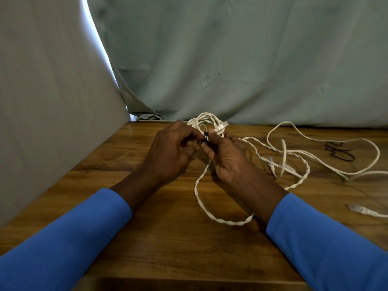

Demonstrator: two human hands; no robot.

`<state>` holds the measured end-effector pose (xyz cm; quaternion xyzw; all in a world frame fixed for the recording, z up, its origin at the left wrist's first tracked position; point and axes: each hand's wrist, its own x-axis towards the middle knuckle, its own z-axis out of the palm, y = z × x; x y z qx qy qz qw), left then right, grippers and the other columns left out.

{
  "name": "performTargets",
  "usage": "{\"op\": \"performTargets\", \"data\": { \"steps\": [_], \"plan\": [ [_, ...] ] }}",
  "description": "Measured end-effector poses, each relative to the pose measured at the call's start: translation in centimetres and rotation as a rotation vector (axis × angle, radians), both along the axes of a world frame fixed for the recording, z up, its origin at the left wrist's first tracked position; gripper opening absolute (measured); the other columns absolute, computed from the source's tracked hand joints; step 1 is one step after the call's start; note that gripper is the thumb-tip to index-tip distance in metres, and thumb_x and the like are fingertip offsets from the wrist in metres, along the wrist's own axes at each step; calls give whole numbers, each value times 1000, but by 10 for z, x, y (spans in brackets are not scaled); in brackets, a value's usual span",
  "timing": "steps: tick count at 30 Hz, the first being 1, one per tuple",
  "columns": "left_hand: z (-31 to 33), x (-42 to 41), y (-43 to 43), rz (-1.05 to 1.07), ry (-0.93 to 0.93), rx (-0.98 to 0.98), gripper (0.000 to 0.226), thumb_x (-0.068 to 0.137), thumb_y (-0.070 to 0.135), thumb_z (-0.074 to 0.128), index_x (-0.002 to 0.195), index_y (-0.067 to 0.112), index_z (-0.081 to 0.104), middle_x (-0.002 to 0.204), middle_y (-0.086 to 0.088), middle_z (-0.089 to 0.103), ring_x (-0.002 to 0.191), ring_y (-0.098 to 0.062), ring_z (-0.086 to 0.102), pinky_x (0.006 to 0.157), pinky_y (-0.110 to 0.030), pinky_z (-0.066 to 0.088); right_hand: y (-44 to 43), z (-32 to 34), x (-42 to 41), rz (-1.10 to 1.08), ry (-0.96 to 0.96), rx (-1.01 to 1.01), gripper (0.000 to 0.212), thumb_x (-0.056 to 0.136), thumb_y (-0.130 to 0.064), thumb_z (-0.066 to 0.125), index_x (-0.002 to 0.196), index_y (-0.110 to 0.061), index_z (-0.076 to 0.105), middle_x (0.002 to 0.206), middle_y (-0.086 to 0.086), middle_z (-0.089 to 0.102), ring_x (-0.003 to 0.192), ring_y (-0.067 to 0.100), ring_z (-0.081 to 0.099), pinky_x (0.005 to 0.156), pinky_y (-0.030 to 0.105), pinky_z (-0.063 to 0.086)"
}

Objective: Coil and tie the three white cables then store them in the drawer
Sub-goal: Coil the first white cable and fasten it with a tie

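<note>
Both hands meet at the centre of the frame, above the far part of the worktop (147, 238).

1. The left hand (172, 150) has its fingers curled; the fingertips pinch a black strap (205, 138).
2. The right hand (226, 156) is clamped on the coiled cable (206, 120), fingers curled round the bundle and thumb set against the same strap.
3. The strap sits between the two hands, wrapped at the lower part of the coil. Whether it is fully fastened cannot be told.
4. The coil stands up above the hands, toward the back edge of the worktop. A clear plug (220, 127) sticks out from it just above the right thumb.
5. A twisted length of cable (201, 198) leaves the underside of the right hand, loops down to the lower centre of the frame and passes behind the right forearm.
6. The loose cables (315, 152) lie uncoiled on the worktop at the right of the frame, crossing one another in wide loops. One end plug (357, 208) rests at the lower right, apart from the hands.
7. Spare black ties (340, 153) lie on the worktop at the right, inside the spread of loose cables.

Both forearms wear blue sleeves (63, 238). A pale cloth backdrop (252, 59) hangs behind the worktop, and a grey panel (52, 91) closes the left side.
</note>
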<state>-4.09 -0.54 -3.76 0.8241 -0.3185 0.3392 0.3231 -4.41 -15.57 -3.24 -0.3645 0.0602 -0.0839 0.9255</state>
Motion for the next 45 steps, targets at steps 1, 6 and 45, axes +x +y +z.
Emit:
{"op": "performTargets", "data": {
  "steps": [1,6,45],
  "plan": [
    [0,0,0,4,-17,4,19,88,14,79,106,20,76,98,6,64,87,-7,62,73,-33,56,0,0,0,8,6,0,54,86,5,76,136,-4,55,113,24,74,98,32,76,76,40,66],
    [0,1,3,19,-34,43,11,94,19,73,104,22,76,96,7,56,84,2,53,68,-18,42,2,-2,-2,38,15,4,52,87,4,75,134,-4,56,113,25,73,98,35,76,78,44,66],
    [18,-6,-19,18,396,-637,13,82,4,81,85,17,81,82,2,79,82,-10,75,78,-25,60,7,-1,-2,-114,-289,-197,46,87,5,77,129,-10,65,109,10,77,101,30,76,76,34,62]
  ]
}}
